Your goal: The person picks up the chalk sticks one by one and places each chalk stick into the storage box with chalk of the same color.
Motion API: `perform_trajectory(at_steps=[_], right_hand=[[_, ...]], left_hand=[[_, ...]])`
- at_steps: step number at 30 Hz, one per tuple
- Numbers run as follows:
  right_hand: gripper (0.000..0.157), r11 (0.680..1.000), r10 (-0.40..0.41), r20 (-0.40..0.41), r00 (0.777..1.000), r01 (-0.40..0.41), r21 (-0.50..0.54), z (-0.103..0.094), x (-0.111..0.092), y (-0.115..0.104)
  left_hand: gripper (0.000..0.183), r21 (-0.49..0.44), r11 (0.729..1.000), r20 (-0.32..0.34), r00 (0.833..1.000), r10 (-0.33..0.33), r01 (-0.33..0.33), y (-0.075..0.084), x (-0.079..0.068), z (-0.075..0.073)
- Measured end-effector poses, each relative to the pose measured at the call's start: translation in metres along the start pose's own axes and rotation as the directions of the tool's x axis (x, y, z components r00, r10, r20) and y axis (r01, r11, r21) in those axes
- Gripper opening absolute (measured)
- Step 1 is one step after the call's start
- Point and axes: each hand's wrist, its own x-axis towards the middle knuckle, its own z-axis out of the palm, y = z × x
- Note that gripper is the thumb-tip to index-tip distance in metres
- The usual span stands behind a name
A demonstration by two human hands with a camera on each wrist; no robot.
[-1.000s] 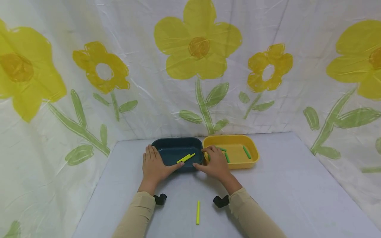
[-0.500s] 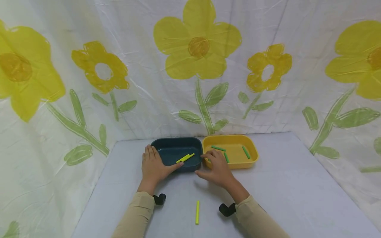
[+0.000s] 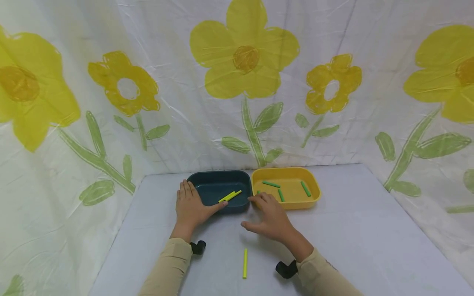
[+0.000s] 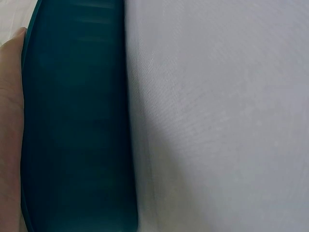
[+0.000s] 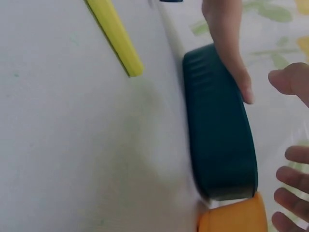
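My left hand (image 3: 193,211) lies at the left end of the dark teal tray (image 3: 211,185), fingers straight along its side and thumb stretched over the front rim. Yellow sticks (image 3: 230,196) lie inside that tray. My right hand (image 3: 272,222) hovers at the front of the yellow tray (image 3: 296,195), thumb and fingers spread apart and holding nothing. Green sticks (image 3: 305,188) are scattered in the yellow tray; the hand partly hides one. A lone yellow stick (image 3: 245,264) rests on the table between the forearms, and its end (image 5: 116,36) also shows in the right wrist view.
Both trays stand side by side at the back of the white-covered table (image 3: 352,230). A white curtain (image 3: 177,135) with printed yellow flowers hangs right behind and along both sides. Black wrist cameras (image 3: 286,269) sit on the forearms.
My right hand has drawn back from the teal tray's right front corner, toward me and slightly right, with its thumb and fingers spreading. My left hand has stayed in place.
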Motion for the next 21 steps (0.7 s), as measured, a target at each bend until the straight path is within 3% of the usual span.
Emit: perform_trajectory(at_steps=[3,6,9,12,16,21], right_hand=[[0.075,1.0,-0.008,0.031,0.999,0.008,0.003,-0.001,-0.004,-0.002],[0.077,0.999,0.021,0.112,0.994,-0.026,0.046,-0.001,-0.008,-0.004],[0.081,0.991,0.07,0.238,0.969,-0.095,0.098,-0.001,-0.012,-0.004],[0.084,0.984,0.108,0.356,0.928,-0.152,0.098,0.001,-0.016,-0.002],[0.083,0.989,0.095,0.425,0.9,-0.132,0.059,0.006,-0.023,0.0],[0.077,0.996,0.042,0.441,0.896,-0.072,0.051,0.012,-0.03,-0.003]], left_hand=[[0.153,-0.006,1.0,0.005,1.0,-0.008,0.008,0.001,-0.001,-0.001],[0.154,-0.011,1.0,0.005,1.0,-0.009,0.009,0.002,-0.001,-0.002],[0.154,-0.01,1.0,-0.001,1.0,-0.004,0.004,0.002,-0.001,-0.001],[0.154,-0.011,1.0,-0.007,1.0,-0.001,0.001,0.001,-0.001,-0.001],[0.153,-0.018,1.0,-0.01,1.0,-0.001,0.001,0.001,-0.001,0.0],[0.154,-0.014,1.0,-0.008,1.0,-0.001,0.001,0.0,0.0,0.0]])
